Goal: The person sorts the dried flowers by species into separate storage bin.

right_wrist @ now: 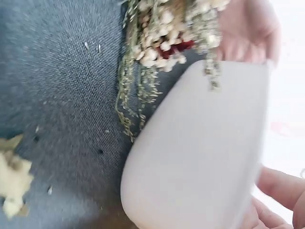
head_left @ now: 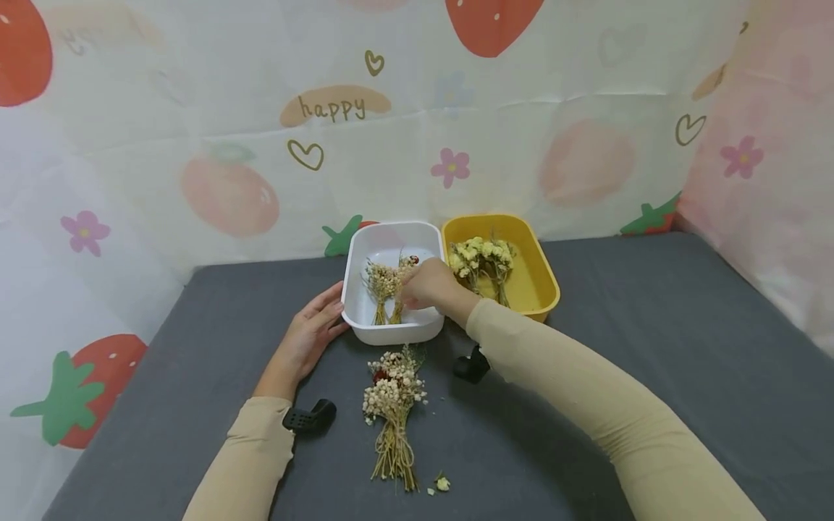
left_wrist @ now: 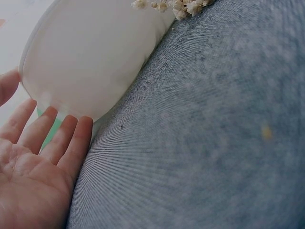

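Note:
A white plastic basin (head_left: 391,335) stands on the grey cloth, with small bunches of dried flowers inside. My left hand (head_left: 311,334) touches its left side with extended fingers; in the left wrist view, the palm (left_wrist: 33,176) faces the basin wall. My right hand (head_left: 430,284) reaches over the basin's right rim, and its curled fingers seem to pinch a dried flower bunch (head_left: 395,312); the hand partly hides it. Beside that is another dried flower bunch (head_left: 380,282). In the right wrist view, the basin wall (right_wrist: 200,143) hides part of the right hand (right_wrist: 281,191).
A yellow basin (head_left: 544,278) holding pale yellow dried flowers (head_left: 485,255) adjoins the white one. In front lies a larger tied bouquet (head_left: 393,405) with cream and dark red blooms. A loose flower head (head_left: 442,483) is near it. A printed curtain (head_left: 391,174) hangs behind.

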Available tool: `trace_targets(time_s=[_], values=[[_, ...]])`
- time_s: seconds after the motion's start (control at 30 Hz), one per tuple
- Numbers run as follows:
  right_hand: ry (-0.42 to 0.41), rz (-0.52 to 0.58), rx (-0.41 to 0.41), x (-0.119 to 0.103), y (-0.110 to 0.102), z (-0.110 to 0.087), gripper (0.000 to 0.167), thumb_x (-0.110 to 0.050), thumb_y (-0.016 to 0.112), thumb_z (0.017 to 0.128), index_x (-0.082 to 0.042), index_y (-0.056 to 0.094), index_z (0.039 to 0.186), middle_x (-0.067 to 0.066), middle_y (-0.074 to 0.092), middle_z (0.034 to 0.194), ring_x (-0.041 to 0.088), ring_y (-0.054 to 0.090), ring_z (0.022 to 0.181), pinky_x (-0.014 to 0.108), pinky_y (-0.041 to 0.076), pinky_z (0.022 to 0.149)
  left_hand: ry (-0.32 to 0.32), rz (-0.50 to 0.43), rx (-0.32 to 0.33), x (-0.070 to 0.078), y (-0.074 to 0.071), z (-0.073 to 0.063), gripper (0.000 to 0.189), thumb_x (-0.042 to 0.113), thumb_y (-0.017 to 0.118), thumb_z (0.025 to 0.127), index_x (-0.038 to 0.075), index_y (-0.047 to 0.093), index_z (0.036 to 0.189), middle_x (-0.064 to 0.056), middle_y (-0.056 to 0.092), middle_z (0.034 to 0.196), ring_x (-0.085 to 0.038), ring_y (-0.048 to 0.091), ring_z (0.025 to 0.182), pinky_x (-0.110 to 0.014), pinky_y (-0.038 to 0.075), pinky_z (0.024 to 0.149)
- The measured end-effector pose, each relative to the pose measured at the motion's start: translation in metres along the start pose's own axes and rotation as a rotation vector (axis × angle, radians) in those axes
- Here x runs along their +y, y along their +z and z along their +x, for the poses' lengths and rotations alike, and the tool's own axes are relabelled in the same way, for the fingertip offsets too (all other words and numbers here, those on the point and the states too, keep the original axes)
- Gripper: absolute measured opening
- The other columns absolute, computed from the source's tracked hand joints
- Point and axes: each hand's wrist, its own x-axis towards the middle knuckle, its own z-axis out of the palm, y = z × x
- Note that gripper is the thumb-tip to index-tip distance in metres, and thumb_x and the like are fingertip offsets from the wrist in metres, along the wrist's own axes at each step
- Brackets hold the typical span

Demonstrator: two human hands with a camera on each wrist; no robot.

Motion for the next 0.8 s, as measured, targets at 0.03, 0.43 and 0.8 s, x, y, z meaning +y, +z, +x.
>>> trace_targets(time_s=[0.03, 0.43, 0.8], values=[[0.018, -0.077, 0.023, -0.02, -0.003, -0.03, 0.031, -0.001, 0.068, 0.089, 0.003, 0.069, 0.12, 0.017, 0.067, 0.126, 0.031, 0.071, 0.101, 0.033, 0.06, 0.083, -0.001, -0.001, -0.003, 0.0, 0.0, 0.0, 0.057, 0.015, 0.045, 0.106, 0.008, 0.024, 0.158, -0.01, 0.025, 0.165, -0.027, 0.027, 0.151, -0.021, 0.045, 0.096], [-0.095, 0.206, -0.121, -0.013, -0.032, -0.092, 0.033, -0.006, 0.063, 0.096, 0.003, 0.063, 0.128, 0.024, 0.066, 0.127, 0.022, 0.072, 0.104, 0.037, 0.057, 0.092, -0.014, -0.009, 0.018, -0.001, 0.0, 0.001, 0.057, 0.017, 0.048, 0.105, 0.01, 0.027, 0.158, -0.008, 0.029, 0.164, -0.024, 0.033, 0.147, -0.02, 0.047, 0.095], [-0.081, 0.25, -0.215, 0.027, -0.04, -0.125, 0.038, -0.007, 0.064, 0.096, 0.012, 0.059, 0.128, 0.015, 0.075, 0.109, 0.015, 0.074, 0.094, 0.044, 0.054, 0.097, -0.017, -0.007, 0.019, 0.002, 0.0, -0.002, 0.056, 0.015, 0.046, 0.106, 0.01, 0.026, 0.158, -0.008, 0.027, 0.165, -0.027, 0.03, 0.149, -0.02, 0.046, 0.096]])
